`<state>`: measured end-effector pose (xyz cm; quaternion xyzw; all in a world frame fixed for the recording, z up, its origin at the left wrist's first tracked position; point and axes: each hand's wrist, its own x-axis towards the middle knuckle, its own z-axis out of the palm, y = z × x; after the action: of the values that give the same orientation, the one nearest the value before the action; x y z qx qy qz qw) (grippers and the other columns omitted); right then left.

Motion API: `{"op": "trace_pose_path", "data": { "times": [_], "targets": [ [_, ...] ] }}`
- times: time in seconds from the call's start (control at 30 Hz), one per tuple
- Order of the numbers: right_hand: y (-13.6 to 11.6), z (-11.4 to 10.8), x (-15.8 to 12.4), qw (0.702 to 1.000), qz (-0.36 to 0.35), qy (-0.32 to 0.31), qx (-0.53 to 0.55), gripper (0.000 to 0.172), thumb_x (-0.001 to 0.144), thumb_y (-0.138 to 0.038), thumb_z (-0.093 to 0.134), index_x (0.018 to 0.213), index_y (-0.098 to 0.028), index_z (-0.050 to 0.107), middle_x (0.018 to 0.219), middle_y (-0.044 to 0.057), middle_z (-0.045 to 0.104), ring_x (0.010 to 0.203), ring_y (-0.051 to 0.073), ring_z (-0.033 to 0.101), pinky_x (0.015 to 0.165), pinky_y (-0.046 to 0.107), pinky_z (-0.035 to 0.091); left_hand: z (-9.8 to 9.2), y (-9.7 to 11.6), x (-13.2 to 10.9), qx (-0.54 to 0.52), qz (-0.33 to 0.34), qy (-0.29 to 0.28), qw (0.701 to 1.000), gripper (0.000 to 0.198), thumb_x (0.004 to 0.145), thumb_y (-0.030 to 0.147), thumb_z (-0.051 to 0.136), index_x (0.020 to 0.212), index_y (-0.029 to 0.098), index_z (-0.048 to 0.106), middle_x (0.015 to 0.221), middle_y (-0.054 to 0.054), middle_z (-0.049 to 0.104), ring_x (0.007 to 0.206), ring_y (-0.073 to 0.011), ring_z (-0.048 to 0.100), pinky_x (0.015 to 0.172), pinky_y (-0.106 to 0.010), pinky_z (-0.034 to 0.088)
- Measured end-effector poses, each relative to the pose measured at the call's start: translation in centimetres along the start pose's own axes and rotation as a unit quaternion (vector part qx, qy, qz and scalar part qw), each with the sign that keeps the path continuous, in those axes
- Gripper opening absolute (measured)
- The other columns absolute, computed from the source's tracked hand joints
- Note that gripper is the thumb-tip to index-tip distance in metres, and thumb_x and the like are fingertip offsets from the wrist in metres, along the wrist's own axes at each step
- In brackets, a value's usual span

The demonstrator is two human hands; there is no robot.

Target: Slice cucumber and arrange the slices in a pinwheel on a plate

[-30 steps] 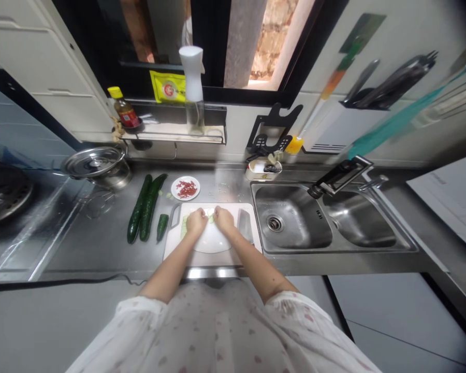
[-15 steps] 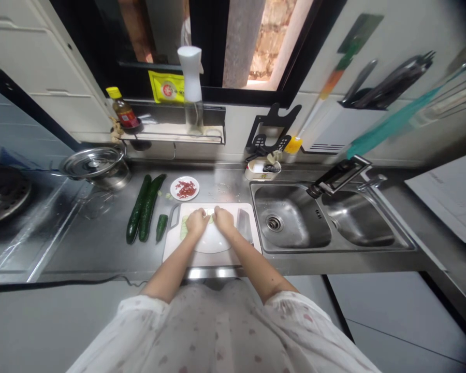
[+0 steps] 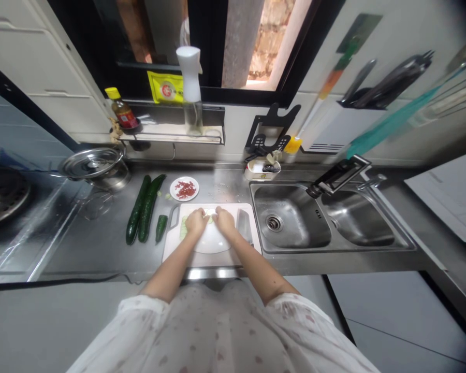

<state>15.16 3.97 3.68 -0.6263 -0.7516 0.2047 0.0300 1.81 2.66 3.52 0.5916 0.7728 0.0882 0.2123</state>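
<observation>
My left hand point(image 3: 196, 222) and my right hand point(image 3: 224, 220) are close together over the far part of a white plate point(image 3: 212, 242). Their fingers are closed around pale green cucumber slices point(image 3: 210, 219) at the plate's far rim; the fingertips are small and partly hidden. Beneath the plate is a white cutting board point(image 3: 174, 251). More cucumber slices point(image 3: 184, 228) lie on the board left of my left hand, partly covered by it. A knife with a broad blade point(image 3: 244, 226) rests on the board to the right of my right hand.
Two whole cucumbers point(image 3: 137, 210) and a cut cucumber piece point(image 3: 161, 228) lie left of the board. Behind it stands a small plate point(image 3: 173, 190) of chopped red pieces. A double sink point(image 3: 295, 246) is on the right, a lidded steel pot point(image 3: 111, 178) on the left.
Hardly anything differs. Both hands stay over the plate, with only a slight shift of the fingers around the cucumber slices.
</observation>
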Motion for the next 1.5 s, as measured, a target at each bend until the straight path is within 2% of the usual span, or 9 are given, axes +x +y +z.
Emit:
{"op": "trace_pose_path", "data": {
  "times": [0.23,0.67,0.87,1.07,1.5],
  "targets": [
    [-0.07,-0.03,0.04,1.0,0.002,-0.02,-0.004,0.026,0.094,-0.035,0.049,0.113,-0.017,0.052,0.107,0.013,0.064,0.101,0.02,0.057,0.08,0.026,0.038,0.1,-0.05,0.07,0.0,0.0,0.0,1.0,0.024,0.083,0.044,0.056,0.094,0.024,0.062,0.102,-0.006,0.068,0.097,-0.0226,0.061,0.077,-0.029,0.04],
    [0.5,0.27,0.35,1.0,0.006,0.001,0.013,0.022,0.094,-0.022,0.045,0.113,-0.016,0.052,0.103,0.012,0.066,0.097,0.019,0.059,0.079,0.025,0.038,-0.06,-0.02,0.03,0.004,-0.004,-0.004,1.0,0.023,0.083,0.044,0.056,0.094,0.024,0.061,0.103,-0.006,0.068,0.098,-0.022,0.061,0.077,-0.028,0.041],
    [0.58,0.64,0.26,1.0,0.002,0.006,0.011,0.023,0.093,-0.026,0.048,0.113,-0.016,0.053,0.104,0.012,0.065,0.098,0.02,0.058,0.079,0.025,0.038,-0.07,-0.02,0.12,0.005,-0.002,-0.005,1.0,0.023,0.083,0.043,0.057,0.093,0.024,0.061,0.102,-0.006,0.068,0.096,-0.0223,0.061,0.075,-0.028,0.04],
    [0.55,0.86,0.13,1.0,-0.006,0.001,0.012,0.029,0.094,-0.037,0.049,0.114,-0.016,0.052,0.106,0.013,0.064,0.101,0.02,0.056,0.081,0.026,0.037,0.02,-0.14,0.12,0.005,0.005,-0.003,1.0,0.023,0.083,0.044,0.055,0.094,0.024,0.061,0.102,-0.006,0.068,0.096,-0.0222,0.061,0.076,-0.028,0.04],
    [0.73,0.74,0.3,1.0,-0.012,-0.006,0.028,0.031,0.091,-0.034,0.055,0.114,-0.014,0.052,0.105,0.014,0.064,0.099,0.02,0.056,0.081,0.027,0.037,0.17,-0.17,0.31,0.007,0.004,-0.005,1.0,0.024,0.083,0.044,0.055,0.095,0.023,0.06,0.104,-0.006,0.068,0.097,-0.0227,0.061,0.076,-0.029,0.04]
  ]
}}
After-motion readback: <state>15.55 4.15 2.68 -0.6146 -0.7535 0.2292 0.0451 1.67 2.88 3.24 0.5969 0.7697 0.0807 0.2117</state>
